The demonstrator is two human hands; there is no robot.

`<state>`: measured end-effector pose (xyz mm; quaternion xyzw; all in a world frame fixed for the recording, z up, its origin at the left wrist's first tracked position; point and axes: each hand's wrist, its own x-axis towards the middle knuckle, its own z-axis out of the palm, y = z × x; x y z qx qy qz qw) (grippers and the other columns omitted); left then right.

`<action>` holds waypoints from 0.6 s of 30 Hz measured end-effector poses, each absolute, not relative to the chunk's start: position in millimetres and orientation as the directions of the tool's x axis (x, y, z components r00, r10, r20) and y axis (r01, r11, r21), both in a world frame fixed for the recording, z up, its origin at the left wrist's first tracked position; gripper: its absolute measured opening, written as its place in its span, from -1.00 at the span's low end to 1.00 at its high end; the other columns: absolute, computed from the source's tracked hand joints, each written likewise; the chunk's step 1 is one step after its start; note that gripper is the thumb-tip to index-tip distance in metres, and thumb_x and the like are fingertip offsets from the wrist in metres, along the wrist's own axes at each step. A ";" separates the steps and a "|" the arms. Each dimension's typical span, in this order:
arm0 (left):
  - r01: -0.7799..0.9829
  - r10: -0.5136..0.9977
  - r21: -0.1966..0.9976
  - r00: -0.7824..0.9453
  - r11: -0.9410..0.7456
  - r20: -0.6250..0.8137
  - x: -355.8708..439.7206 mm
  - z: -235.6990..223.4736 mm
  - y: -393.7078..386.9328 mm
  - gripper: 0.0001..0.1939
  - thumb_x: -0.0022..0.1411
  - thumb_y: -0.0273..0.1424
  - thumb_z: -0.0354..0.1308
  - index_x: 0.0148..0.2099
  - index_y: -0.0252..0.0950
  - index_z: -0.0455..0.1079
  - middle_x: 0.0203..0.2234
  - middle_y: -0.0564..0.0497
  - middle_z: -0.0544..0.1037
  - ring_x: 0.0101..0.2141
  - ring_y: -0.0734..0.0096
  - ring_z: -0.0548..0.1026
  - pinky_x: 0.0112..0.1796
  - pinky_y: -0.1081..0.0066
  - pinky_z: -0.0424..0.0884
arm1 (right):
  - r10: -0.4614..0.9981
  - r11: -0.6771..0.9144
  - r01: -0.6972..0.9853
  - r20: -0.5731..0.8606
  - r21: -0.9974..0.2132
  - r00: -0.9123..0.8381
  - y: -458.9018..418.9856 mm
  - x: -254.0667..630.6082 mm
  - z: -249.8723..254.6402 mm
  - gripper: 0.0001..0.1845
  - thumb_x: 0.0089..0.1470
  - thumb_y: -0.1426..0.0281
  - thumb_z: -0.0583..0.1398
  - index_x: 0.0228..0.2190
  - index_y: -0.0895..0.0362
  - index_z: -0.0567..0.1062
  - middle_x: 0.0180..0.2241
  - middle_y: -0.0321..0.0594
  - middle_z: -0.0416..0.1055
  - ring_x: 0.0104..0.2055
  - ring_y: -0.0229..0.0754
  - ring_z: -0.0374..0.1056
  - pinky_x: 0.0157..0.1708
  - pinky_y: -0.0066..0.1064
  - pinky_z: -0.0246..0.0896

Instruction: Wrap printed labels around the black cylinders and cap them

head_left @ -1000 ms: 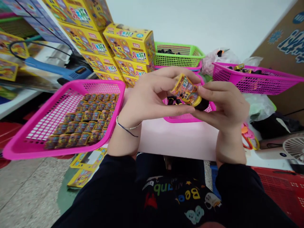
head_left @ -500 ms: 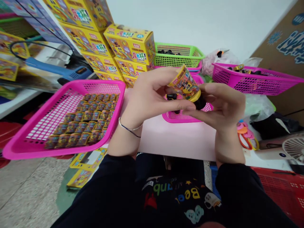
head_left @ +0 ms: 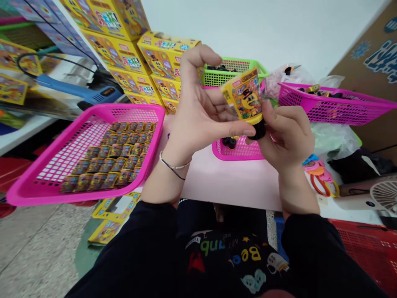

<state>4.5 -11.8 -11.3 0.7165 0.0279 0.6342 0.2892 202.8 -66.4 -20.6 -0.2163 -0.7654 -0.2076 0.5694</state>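
Note:
A small yellow printed cup point(head_left: 246, 97) with a black end piece point(head_left: 258, 130) is held between my hands, its wider end up and tilted left. My right hand point(head_left: 288, 132) pinches it low down, thumb and fingers closed at the black end. The thumb of my left hand point(head_left: 198, 111) lies against the cup's lower rim. Its index finger is raised clear of the cup, and the other fingers curl partly hidden behind it. Beneath my hands, a pink basket point(head_left: 235, 156) contains small black pieces point(head_left: 229, 142).
To the left, a large pink basket point(head_left: 40, 167) holds rows of similar printed cups point(head_left: 108, 165). Yellow boxes point(head_left: 161, 58) are stacked behind it, beside a green basket point(head_left: 245, 64). Another pink basket point(head_left: 335, 105), colourful scissors point(head_left: 321, 180) and a fan point(head_left: 384, 192) are on the right.
The cup has risen slightly and turned more upright, showing more of its printed side. My left index finger has lifted away from it; my right hand has shifted slightly left.

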 end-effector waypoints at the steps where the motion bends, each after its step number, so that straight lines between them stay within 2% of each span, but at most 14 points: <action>1: -0.389 0.381 0.424 0.187 -0.818 0.906 8.1 -14.4 -9.5 -0.12 0.10 -0.08 0.63 0.30 -0.05 0.23 0.03 0.09 0.62 -0.14 0.47 0.76 -0.13 0.51 0.69 | 0.053 0.803 0.588 0.972 0.094 -0.228 -66.5 200.6 -19.5 -0.38 0.42 0.39 0.25 0.39 -0.31 0.37 -0.16 -0.35 0.61 -0.21 -0.27 0.63 -0.20 -0.46 0.66; 2: -0.437 0.373 0.416 0.185 -0.798 0.909 11.7 -17.3 -7.7 -0.07 0.12 -0.11 0.63 0.36 0.00 0.17 -0.02 0.10 0.65 -0.16 0.44 0.77 -0.14 0.50 0.70 | 0.015 0.781 0.614 0.980 0.113 -0.199 -66.6 198.9 -18.2 -0.39 0.41 0.41 0.25 0.37 -0.29 0.41 -0.20 -0.36 0.61 -0.26 -0.27 0.61 -0.25 -0.46 0.65; 4: -0.487 0.440 0.476 0.195 -0.733 0.877 17.9 -21.8 -5.8 -0.02 0.13 -0.08 0.62 0.42 0.04 0.14 -0.13 0.14 0.70 -0.19 0.39 0.78 -0.15 0.45 0.73 | -0.062 0.737 0.660 0.987 0.146 -0.150 -67.0 197.0 -15.8 -0.39 0.37 0.49 0.26 0.33 -0.24 0.48 -0.24 -0.35 0.61 -0.30 -0.26 0.57 -0.29 -0.44 0.63; 6: -0.525 0.543 0.567 0.221 -0.634 0.811 22.7 -24.9 -5.5 -0.10 0.18 -0.01 0.58 0.41 0.04 0.22 -0.16 0.14 0.73 -0.23 0.38 0.77 -0.16 0.39 0.75 | -0.118 0.707 0.683 0.983 0.183 -0.141 -67.7 196.9 -14.7 -0.39 0.34 0.56 0.25 0.30 -0.18 0.53 -0.26 -0.35 0.61 -0.32 -0.27 0.55 -0.31 -0.46 0.61; 9: -0.583 0.627 0.663 0.310 -0.469 0.715 29.3 -30.2 -4.0 -0.28 0.23 0.09 0.50 0.32 0.04 0.37 -0.19 0.13 0.75 -0.19 0.32 0.76 -0.17 0.27 0.77 | -0.099 0.674 0.714 0.981 0.191 -0.170 -69.0 198.1 -16.9 -0.44 0.37 0.53 0.24 0.29 -0.15 0.54 -0.23 -0.33 0.63 -0.26 -0.26 0.58 -0.23 -0.42 0.63; 12: -0.593 0.637 0.722 0.411 -0.358 0.653 39.0 -38.8 -0.9 -0.40 0.24 0.15 0.45 0.21 0.06 0.46 -0.19 0.12 0.75 -0.10 0.25 0.74 -0.15 0.18 0.77 | -0.017 0.653 0.749 0.991 0.110 -0.130 -69.1 199.2 -21.9 -0.55 0.43 0.40 0.21 0.26 -0.16 0.54 -0.22 -0.31 0.62 -0.16 -0.17 0.64 -0.06 -0.21 0.70; 15: -0.624 0.615 0.682 0.379 -0.382 0.692 51.5 -44.9 -5.1 -0.39 0.30 0.19 0.37 0.25 0.08 0.40 -0.19 0.13 0.74 -0.12 0.31 0.73 -0.19 0.26 0.73 | 0.007 0.688 0.724 0.997 0.050 -0.077 -66.3 201.5 -26.0 -0.64 0.43 0.38 0.20 0.16 -0.14 0.60 -0.24 -0.30 0.59 -0.16 -0.14 0.65 -0.09 -0.16 0.72; 18: -0.664 0.543 0.523 0.203 -0.535 0.814 62.7 -41.9 -19.2 -0.50 0.41 -0.03 0.39 0.24 0.11 0.26 -0.28 0.26 0.72 -0.38 0.56 0.65 -0.36 0.48 0.62 | -0.093 0.798 0.592 0.994 0.110 -0.059 -63.0 204.9 -28.2 -0.53 0.31 0.43 0.29 0.18 -0.17 0.57 -0.21 -0.32 0.56 -0.20 -0.18 0.61 -0.22 -0.32 0.70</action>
